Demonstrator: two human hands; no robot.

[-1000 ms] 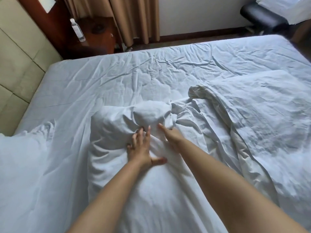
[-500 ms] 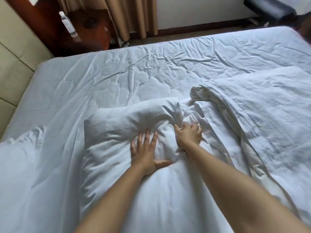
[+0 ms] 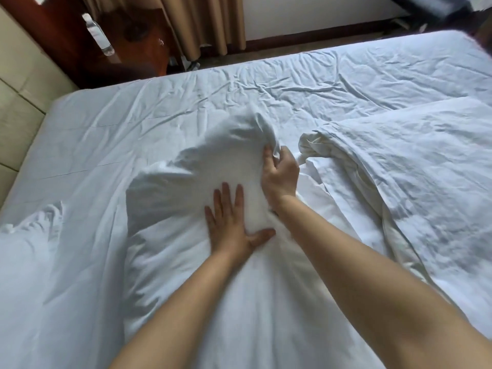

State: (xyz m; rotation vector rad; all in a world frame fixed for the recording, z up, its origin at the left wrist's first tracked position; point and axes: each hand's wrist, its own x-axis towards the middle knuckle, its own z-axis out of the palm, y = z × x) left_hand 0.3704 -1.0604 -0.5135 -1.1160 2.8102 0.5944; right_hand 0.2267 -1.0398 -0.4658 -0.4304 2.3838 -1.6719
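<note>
Here, left hand [image 3: 231,222] lies flat, fingers spread, pressing the white pillow [image 3: 186,177] at the bed's [image 3: 133,107] near edge, mid-width. Right hand [image 3: 279,174] pinches the pillow's bunched cover. Crumpled duvet [image 3: 399,169] crowds the right side, just beside the pillow. Water bottle [image 3: 99,35] stands beyond the far-left corner.

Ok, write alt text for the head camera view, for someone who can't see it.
A person's left hand presses flat on a white pillow while the right hand has a grip on its bunched far end. The pillow lies on a rumpled white bed sheet, with a folded duvet to the right.
</note>
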